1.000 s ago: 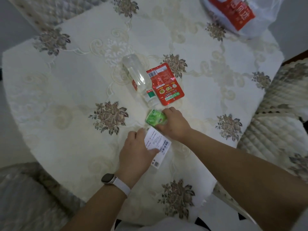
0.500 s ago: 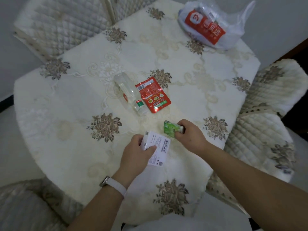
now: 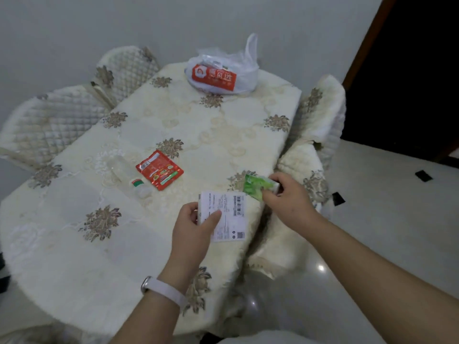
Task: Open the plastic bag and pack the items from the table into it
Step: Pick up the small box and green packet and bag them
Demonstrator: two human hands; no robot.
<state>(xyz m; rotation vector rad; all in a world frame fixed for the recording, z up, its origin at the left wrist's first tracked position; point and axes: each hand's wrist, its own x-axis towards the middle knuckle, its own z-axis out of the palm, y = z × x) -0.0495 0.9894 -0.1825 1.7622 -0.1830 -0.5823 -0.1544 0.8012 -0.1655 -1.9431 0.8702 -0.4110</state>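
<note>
My left hand [image 3: 192,229] grips a flat white box [image 3: 226,214] with a barcode label, held above the near right part of the table. My right hand [image 3: 289,197] pinches a small green packet [image 3: 258,186] just to the right of the box. A clear plastic bottle [image 3: 126,172] lies on its side mid-table, with a red sachet [image 3: 160,169] beside it. The white plastic bag [image 3: 221,73] with a red panel sits at the far end of the table, its handle sticking up.
The table [image 3: 74,232] wears a cream embroidered cloth with brown flowers. Quilted chairs stand at the left [image 3: 49,125], far left [image 3: 126,68] and right [image 3: 320,120]. A glossy floor [image 3: 385,219] lies to the right, with a dark doorway [image 3: 409,70] beyond.
Both hands have lifted their items off the table and moved right. The view has tilted up, so the bag at the far end now shows in full.
</note>
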